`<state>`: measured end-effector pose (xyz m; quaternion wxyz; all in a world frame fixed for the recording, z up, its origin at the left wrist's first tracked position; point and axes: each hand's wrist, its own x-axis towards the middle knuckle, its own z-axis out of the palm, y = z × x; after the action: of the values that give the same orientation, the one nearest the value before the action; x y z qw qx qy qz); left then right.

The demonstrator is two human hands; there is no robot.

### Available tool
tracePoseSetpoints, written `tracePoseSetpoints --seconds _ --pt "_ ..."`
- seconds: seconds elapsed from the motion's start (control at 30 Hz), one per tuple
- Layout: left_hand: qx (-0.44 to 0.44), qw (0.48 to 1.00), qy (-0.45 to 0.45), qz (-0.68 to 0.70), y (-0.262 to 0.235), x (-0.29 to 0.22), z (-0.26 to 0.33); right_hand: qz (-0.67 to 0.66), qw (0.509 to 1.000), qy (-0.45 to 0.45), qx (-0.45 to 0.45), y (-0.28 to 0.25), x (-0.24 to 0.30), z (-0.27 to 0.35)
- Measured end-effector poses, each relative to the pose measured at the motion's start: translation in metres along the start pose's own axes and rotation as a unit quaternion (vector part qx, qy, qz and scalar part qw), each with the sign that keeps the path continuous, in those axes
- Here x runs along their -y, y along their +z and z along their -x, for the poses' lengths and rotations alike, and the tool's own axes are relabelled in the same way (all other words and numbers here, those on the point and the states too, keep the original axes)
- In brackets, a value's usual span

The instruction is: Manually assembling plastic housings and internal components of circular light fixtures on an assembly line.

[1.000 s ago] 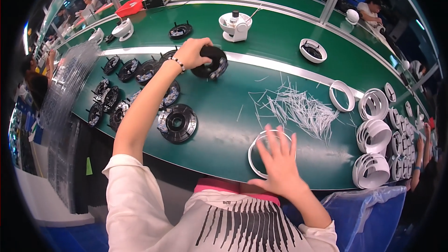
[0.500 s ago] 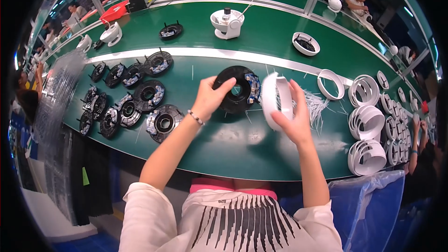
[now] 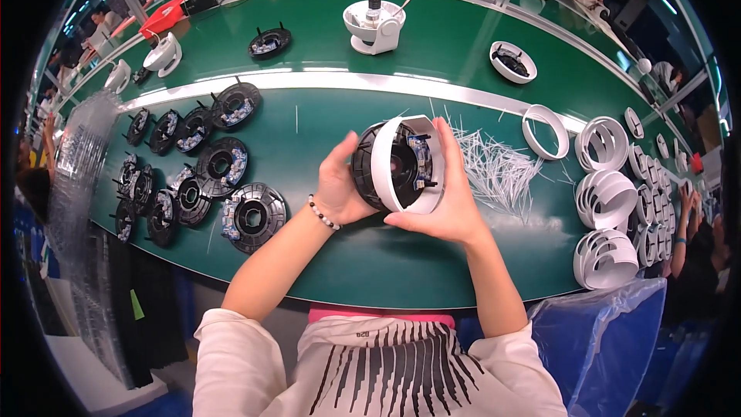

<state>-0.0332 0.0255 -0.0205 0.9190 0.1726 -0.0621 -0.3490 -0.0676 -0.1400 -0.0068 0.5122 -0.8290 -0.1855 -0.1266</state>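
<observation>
Over the front middle of the bench, a white plastic ring (image 3: 382, 175) stands on edge around part of a black round base (image 3: 365, 164) with a small circuit board. My left hand (image 3: 338, 189) supports the black base from the left, its thumb raised and its other fingers hidden behind. Around the right side of the white ring curls my right hand (image 3: 454, 207), thumb at the lower edge and fingers at the top. Whether the two parts are seated together I cannot tell.
Several similar black bases (image 3: 221, 167) lie at the left. Thin white strips (image 3: 498, 166) are piled right of my hands, with stacked white rings (image 3: 607, 199) farther right. Beyond the pale rail stands a white bowl-shaped housing on a stand (image 3: 376, 31). Other people work around the bench.
My hands have come together. The white ring has moved left and now surrounds part of the black base; my left thumb has lifted off the base's face.
</observation>
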Motion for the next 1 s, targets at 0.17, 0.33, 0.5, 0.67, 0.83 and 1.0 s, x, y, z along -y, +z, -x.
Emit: tracePoseSetpoints --seconds 0.17,0.33,0.5,0.67,0.83,1.0 --pt "-0.061 0.997 -0.014 -0.037 0.006 -0.004 -0.005 -0.028 1.000 0.003 -0.009 0.000 -0.001 -0.001" --pt "-0.050 0.998 -0.003 -0.039 0.007 -0.005 -0.005 -0.203 0.975 0.069 -0.054 -0.001 0.006 -0.001" --pt "-0.076 0.987 0.053 -0.129 0.005 0.005 -0.005 -0.040 0.997 0.048 -0.042 0.003 0.009 0.001" --pt "0.029 0.999 -0.021 -0.029 0.006 -0.001 -0.006 -0.006 0.999 -0.007 -0.048 0.003 0.011 0.001" --pt "-0.001 0.999 -0.031 0.019 0.000 0.001 -0.009 0.079 0.997 -0.021 -0.002 0.001 0.017 0.002" --pt "-0.064 0.998 0.003 -0.026 0.009 0.007 -0.004 0.052 0.998 -0.040 0.017 0.000 0.017 0.001"
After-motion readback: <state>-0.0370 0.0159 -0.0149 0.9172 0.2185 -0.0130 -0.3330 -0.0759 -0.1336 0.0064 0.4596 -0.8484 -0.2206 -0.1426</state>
